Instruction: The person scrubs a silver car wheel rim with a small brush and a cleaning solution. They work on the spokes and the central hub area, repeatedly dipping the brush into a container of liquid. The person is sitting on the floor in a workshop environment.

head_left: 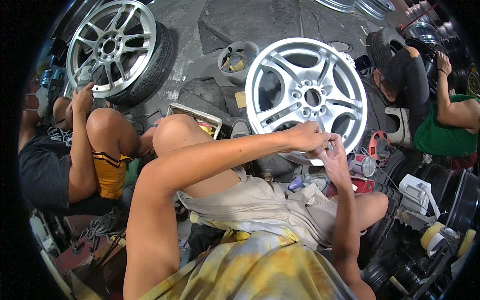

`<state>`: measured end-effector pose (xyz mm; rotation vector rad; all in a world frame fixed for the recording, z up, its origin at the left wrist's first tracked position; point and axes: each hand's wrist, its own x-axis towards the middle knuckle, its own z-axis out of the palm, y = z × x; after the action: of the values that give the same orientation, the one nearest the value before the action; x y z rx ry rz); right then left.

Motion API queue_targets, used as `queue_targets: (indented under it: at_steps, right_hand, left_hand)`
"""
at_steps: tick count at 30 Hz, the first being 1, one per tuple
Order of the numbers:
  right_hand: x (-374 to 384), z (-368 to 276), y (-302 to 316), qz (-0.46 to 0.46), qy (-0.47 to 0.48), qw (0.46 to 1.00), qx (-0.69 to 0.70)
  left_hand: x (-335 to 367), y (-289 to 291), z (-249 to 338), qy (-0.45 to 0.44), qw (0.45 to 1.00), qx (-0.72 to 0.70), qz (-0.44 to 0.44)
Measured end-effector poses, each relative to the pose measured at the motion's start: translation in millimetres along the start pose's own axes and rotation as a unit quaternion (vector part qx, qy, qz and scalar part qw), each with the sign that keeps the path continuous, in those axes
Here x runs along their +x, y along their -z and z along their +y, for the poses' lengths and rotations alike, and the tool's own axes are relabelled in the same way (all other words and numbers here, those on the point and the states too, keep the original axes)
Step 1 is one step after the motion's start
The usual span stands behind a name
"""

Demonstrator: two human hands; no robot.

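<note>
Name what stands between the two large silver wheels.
In the head view, a whitish bucket with bits inside stands there; a flat tan piece lies nearby.

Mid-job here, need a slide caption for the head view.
Left hand and right hand meet by the near edge of a silver wheel rim, white bucket to its left.

Illumination is moderate and cool white, falling from above. The silver wheel (325, 100) is the brightest surface, with pale highlights along its lip and spokes. The grey floor (250, 15) reads darker, with a dull sheen in patches. The black tire (165, 60) at upper left absorbs most light and retains faint tread detail. Definition is good near the centre and softens outward. Fisheye distortion bends objects toward the rim; the corners fall to black.
</note>
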<state>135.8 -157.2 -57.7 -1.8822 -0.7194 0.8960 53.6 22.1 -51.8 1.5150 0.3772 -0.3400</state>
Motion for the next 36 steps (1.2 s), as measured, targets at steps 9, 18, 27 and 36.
queue_targets:
  at_steps: [9, 18, 27, 36]
  right_hand:
    - [-1.9, 46.7, -63.2, 0.157, 0.041, 0.984, -0.071]
    - [21.6, 47.6, -100.1, 0.229, 0.030, 0.941, -0.249]
    - [24.8, 43.2, -104.1, 0.225, -0.005, 0.952, -0.206]
    - [23.6, 46.4, -102.6, 0.227, -0.010, 0.948, -0.223]
  left_hand:
    - [-1.9, 128.8, -66.3, -0.102, 0.869, 0.235, 0.423]
    - [-8.0, 192.9, -105.5, 0.091, 0.924, 0.084, 0.362]
    - [1.2, 211.8, -105.7, 0.077, 0.940, -0.039, 0.329]
    - [54.6, 244.9, -96.2, 0.027, 0.925, 0.004, 0.379]
